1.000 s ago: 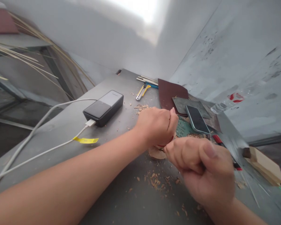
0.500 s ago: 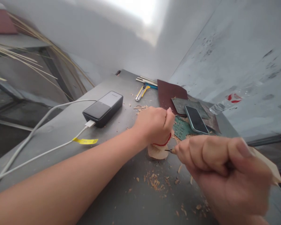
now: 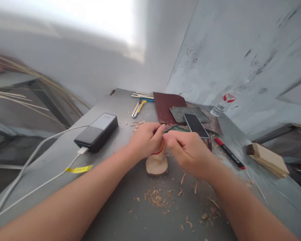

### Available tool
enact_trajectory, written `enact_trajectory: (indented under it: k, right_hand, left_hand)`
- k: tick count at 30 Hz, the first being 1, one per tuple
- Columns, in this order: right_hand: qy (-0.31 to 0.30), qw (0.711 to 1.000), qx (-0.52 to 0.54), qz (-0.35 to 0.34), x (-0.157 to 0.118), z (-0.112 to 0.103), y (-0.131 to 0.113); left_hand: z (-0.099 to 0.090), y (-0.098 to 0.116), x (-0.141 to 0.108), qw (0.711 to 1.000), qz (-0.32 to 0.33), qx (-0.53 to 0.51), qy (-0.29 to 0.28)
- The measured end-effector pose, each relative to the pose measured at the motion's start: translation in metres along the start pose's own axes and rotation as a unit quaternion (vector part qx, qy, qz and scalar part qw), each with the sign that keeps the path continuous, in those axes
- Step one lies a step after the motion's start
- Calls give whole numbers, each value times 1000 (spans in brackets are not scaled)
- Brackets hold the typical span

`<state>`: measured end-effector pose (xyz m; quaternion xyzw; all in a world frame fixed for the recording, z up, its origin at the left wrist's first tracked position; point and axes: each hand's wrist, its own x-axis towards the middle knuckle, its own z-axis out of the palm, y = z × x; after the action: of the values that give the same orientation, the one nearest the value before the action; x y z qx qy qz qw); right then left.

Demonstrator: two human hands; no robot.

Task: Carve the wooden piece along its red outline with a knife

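Observation:
A pale wooden piece (image 3: 157, 164) with a wider base stands on the grey table, and a red cord (image 3: 160, 149) lies around its upper part. My left hand (image 3: 149, 139) is closed round the top of the wood, covering most of it. Close against it on the right, my right hand (image 3: 188, 149) is curled into a fist by the cord. Whatever its fingers hold is hidden. Wood shavings (image 3: 157, 198) are scattered in front of the base.
A power bank (image 3: 97, 132) with a white cable is at the left. Behind are a yellow cutter (image 3: 138, 107), a maroon sheet (image 3: 168, 105) and a phone (image 3: 195, 125). To the right are a marker (image 3: 229, 153), a wooden block (image 3: 267, 160) and a plastic bottle (image 3: 224, 102).
My right hand has moved left and away from the camera, up to my left hand. The thin dark-tipped tool it held is no longer visible. The view has shifted right.

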<state>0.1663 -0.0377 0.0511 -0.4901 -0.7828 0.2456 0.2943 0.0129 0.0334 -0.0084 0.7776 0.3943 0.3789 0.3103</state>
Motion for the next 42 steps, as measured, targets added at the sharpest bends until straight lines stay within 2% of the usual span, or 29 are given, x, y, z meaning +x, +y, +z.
enact_trajectory:
  k: [3,6,12,16,20,24,25,29,33,37,42]
  right_hand:
    - [-55,996,-61,25,0,-3,10]
    - [-95,989,-102,40,-4,-9,15]
    - [-131,977,-165,38,-10,-12,26]
    - [-109,975,-185,64,-7,-4,30]
    - [-56,990,-127,36,-2,-2,27]
    - [2,994,-85,74,-1,-5,20]
    - [20,993,-80,81,-2,-5,19]
    - [72,993,-19,87,-4,-4,18]
    - [57,989,111,73,-5,-4,15]
    - [22,976,198,94,-5,-12,10]
    - [91,932,343,76,-4,-29,16]
  left_hand:
    - [3,-2,-1,999,17,28,8]
    - [6,-5,-1,999,-32,9,13]
    - [7,-5,2,982,-135,-128,36]
    - [3,-6,6,943,-207,-252,70]
    - [-3,-2,7,902,-218,-365,74]
    - [-4,12,2,841,-228,-485,73]
    - [-3,16,1,833,-221,-502,73]
    - [8,21,-6,829,-162,-529,79]
    - [12,21,-7,831,-129,-533,92]
    - [2,22,-4,810,-146,-562,78]
    - [-10,23,0,793,-171,-584,31]
